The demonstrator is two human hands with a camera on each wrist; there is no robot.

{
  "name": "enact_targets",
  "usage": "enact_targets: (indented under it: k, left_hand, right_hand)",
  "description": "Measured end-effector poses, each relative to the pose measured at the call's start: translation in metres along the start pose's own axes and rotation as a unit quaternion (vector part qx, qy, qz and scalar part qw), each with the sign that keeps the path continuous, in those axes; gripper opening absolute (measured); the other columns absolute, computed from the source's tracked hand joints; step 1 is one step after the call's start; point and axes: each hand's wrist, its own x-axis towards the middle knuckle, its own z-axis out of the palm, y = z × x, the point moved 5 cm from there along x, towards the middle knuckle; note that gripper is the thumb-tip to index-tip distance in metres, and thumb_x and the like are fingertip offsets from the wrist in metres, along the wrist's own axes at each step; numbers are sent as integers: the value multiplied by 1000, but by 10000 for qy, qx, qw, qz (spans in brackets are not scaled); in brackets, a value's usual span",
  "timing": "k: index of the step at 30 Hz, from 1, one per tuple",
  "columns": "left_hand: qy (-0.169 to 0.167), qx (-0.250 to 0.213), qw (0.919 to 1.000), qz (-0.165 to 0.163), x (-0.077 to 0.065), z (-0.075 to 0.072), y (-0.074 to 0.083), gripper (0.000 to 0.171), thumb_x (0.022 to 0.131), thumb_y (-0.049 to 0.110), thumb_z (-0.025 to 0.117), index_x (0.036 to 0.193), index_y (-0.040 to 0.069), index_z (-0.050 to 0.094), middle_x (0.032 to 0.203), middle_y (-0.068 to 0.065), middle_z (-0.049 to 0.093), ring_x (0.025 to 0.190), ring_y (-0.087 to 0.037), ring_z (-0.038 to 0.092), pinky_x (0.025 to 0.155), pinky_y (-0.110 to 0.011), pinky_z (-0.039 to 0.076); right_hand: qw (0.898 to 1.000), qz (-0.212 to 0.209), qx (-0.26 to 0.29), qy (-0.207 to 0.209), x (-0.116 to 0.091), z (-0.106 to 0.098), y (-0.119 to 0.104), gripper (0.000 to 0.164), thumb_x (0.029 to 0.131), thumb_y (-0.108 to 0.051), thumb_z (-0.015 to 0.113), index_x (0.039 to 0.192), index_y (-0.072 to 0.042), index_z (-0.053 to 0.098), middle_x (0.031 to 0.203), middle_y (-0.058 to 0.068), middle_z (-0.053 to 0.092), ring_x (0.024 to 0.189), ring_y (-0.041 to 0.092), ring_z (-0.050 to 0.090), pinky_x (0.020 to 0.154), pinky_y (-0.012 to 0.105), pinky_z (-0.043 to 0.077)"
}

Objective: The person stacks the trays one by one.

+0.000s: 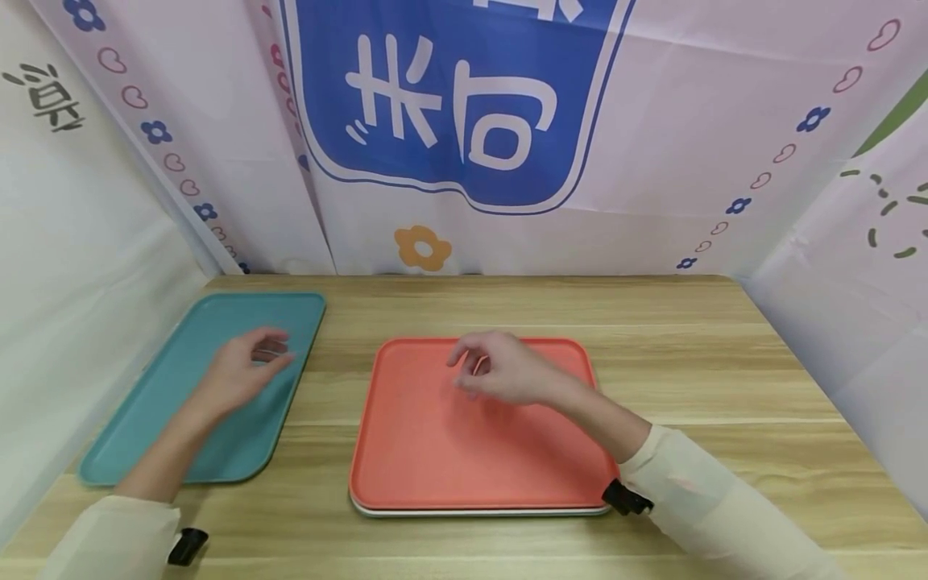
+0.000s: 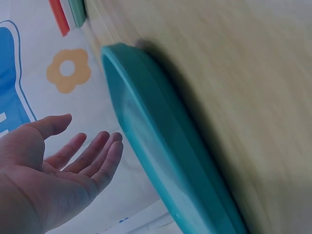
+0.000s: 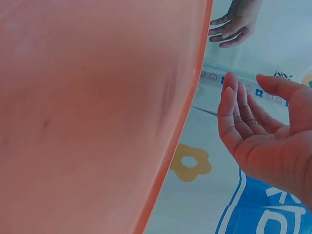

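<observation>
Over the teal tray (image 1: 181,362) at the left, my left hand (image 1: 242,372) hovers with loosely curled fingers and holds nothing. The left wrist view shows this hand (image 2: 63,175) apart from the tray's raised rim (image 2: 146,122). My right hand (image 1: 507,370) hangs above the red tray (image 1: 413,435) in the middle, its fingers bent loosely around air. In the right wrist view that hand (image 3: 263,131) is clear of the red tray's edge (image 3: 187,105). A pale tray edge (image 1: 478,512) peeks out beneath the red one.
Both trays lie on a wood-grain table (image 1: 696,362). Behind it hangs a white printed cloth (image 1: 616,242) with a blue sign and an orange flower (image 1: 423,247). White cloth sides (image 1: 87,242) close in the left and right. Black clips (image 1: 190,546) sit at both cuffs.
</observation>
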Motion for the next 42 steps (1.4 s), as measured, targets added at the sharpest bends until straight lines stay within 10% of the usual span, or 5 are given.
enact_targets:
  k: [6, 16, 26, 42]
  left_hand:
    - [-25, 57, 9999, -108, -6, -5, -10, 38, 94, 15, 59, 123, -9, 52, 110, -30, 59, 97, -43, 60, 76, -46, 53]
    - [267, 254, 9990, -268, -9, -25, -31, 37, 92, 12, 61, 119, -12, 54, 107, -33, 59, 94, -47, 60, 65, -10, 43]
    - [231, 531, 9966, -591, -15, -37, -51, 42, 93, 16, 59, 122, -12, 50, 115, -37, 54, 100, -52, 56, 78, -57, 48]
    - [22, 798, 9917, -1004, -21, -52, -75, 48, 96, 23, 55, 124, -15, 45, 122, -42, 44, 107, -58, 44, 81, -64, 42]
  right_hand:
    - [9998, -57, -81, -152, 5, 10, -6, 23, 89, -10, 63, 110, -2, 61, 83, 3, 64, 74, 21, 66, 63, 29, 54]
    - [9990, 88, -112, -413, 13, 32, -12, 25, 90, -12, 64, 113, -4, 62, 86, 1, 64, 75, 21, 66, 59, 27, 53]
    - [9981, 56, 100, -609, 23, 47, -21, 25, 88, -9, 65, 112, -3, 62, 84, 1, 66, 74, 22, 68, 55, 27, 53]
    - [9971, -86, 189, -733, 40, 51, -37, 26, 89, -9, 64, 114, -3, 61, 88, 2, 68, 76, 22, 68, 67, 24, 54]
